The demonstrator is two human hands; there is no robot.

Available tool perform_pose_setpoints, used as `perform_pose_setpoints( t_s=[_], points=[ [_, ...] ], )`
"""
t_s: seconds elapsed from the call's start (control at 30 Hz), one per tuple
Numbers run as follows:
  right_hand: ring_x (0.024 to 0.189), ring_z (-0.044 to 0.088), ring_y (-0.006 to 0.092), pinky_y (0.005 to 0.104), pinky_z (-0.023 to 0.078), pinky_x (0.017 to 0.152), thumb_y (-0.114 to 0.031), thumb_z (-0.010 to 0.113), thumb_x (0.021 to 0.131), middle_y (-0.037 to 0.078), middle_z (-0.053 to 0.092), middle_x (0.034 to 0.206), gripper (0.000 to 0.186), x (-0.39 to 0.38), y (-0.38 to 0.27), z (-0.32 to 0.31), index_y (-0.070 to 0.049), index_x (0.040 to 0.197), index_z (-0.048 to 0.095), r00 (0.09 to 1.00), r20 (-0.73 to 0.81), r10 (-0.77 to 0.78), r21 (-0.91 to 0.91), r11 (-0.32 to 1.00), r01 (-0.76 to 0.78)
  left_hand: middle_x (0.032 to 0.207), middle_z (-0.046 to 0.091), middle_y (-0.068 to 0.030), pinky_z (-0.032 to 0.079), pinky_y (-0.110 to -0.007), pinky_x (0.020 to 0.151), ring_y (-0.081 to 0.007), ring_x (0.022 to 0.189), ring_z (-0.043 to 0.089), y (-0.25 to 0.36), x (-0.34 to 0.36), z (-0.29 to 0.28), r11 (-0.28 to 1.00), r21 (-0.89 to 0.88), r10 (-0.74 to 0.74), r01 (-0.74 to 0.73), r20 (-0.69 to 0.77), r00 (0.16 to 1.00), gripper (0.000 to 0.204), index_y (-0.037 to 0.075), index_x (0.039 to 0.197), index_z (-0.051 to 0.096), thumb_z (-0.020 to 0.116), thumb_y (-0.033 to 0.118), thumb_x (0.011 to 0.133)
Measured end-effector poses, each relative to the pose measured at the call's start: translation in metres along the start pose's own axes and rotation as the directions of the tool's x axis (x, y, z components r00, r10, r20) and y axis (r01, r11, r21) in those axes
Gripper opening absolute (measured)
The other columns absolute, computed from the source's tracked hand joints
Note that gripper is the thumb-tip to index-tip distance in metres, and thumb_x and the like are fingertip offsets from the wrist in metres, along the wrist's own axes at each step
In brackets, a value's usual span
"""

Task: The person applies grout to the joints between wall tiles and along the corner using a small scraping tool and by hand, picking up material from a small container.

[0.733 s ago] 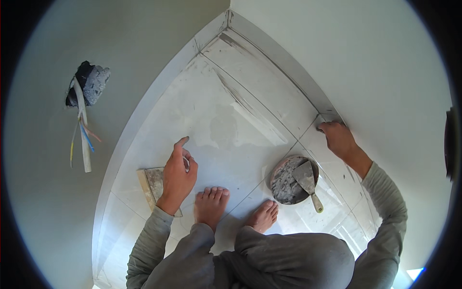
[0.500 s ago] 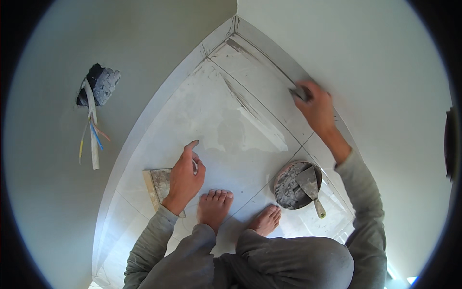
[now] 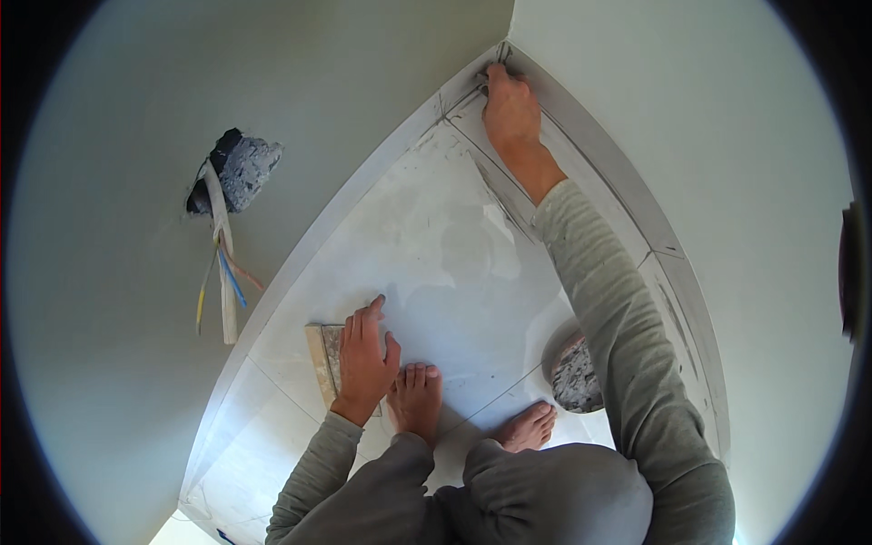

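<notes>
My right hand (image 3: 513,104) reaches into the far corner, its fingers closed on a small, dark flat scraper (image 3: 483,84) that they mostly hide. It works low at the corner where the tiled floor (image 3: 409,227) meets the skirting tiles (image 3: 627,173). Dark grout smears mark the joints there. My left hand (image 3: 365,363) hovers with fingers stretched out and thumb apart, holding nothing. Beneath and beside it lies a grout float (image 3: 318,359) with a pale, wood-coloured edge. To the right stands a round tub (image 3: 574,377) of grey grout, partly hidden behind my right forearm.
From a rough hole (image 3: 250,173) in the left wall hang a white cable (image 3: 221,236) and thin coloured wires. My bare feet (image 3: 418,400) are on the tiles between float and tub. A dark object (image 3: 849,272) shows at the right wall's edge.
My right hand has moved from the right skirting up to the far corner with the scraper. Its forearm now covers part of the tub and the putty knife. The left fingers have straightened.
</notes>
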State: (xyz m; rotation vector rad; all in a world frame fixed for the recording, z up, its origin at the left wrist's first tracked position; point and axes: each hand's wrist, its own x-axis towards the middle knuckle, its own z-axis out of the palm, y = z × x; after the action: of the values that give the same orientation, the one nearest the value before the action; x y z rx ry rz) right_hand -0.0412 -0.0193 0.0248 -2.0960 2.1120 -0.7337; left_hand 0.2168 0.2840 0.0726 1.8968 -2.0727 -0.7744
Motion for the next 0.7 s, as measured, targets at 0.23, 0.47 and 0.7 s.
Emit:
perform_pose_setpoints(
  t_s=[0.23, 0.47, 0.7],
  points=[
    [0.093, 0.064, 0.0474, 0.0521, 0.055, 0.082, 0.006, 0.064, 0.083, 0.026, 0.066, 0.092, 0.032, -0.021, -0.009, 0.009, -0.004, 0.110, 0.050, 0.992, 0.042, 0.123, 0.318, 0.939, -0.130, 0.114, 0.060, -0.0179, 0.043, -0.050, 0.096, -0.0377, 0.105, 0.054, -0.039, -0.030, 0.020, 0.999, -0.033, 0.029, -0.030, -0.048, 0.998, 0.060, -0.007, 0.142, 0.042, 0.059, 0.005, 0.086],
    [0.096, 0.065, 0.0441, 0.0502, 0.056, 0.084, 0.010, 0.060, 0.081, 0.024, 0.065, 0.093, 0.032, -0.069, -0.065, 0.006, -0.002, 0.109, 0.048, 0.991, 0.130, 0.026, 0.330, 0.941, -0.068, 0.113, 0.061, -0.0183, 0.043, -0.050, 0.094, -0.0380, 0.102, 0.054, -0.044, -0.027, 0.026, 0.996, -0.020, 0.084, -0.087, -0.096, 0.992, 0.057, -0.008, 0.141, 0.042, 0.058, 0.004, 0.087],
    [0.093, 0.064, 0.0460, 0.0529, 0.054, 0.080, 0.008, 0.059, 0.083, 0.026, 0.062, 0.094, 0.030, -0.095, -0.076, -0.001, -0.004, 0.109, 0.049, 0.958, 0.246, -0.145, 0.494, 0.870, 0.005, 0.106, 0.062, -0.0167, 0.044, -0.050, 0.091, -0.0372, 0.099, 0.055, -0.048, -0.023, 0.024, 0.995, 0.004, 0.099, -0.099, -0.104, 0.990, 0.055, -0.008, 0.139, 0.045, 0.058, 0.004, 0.087]
  ],
)
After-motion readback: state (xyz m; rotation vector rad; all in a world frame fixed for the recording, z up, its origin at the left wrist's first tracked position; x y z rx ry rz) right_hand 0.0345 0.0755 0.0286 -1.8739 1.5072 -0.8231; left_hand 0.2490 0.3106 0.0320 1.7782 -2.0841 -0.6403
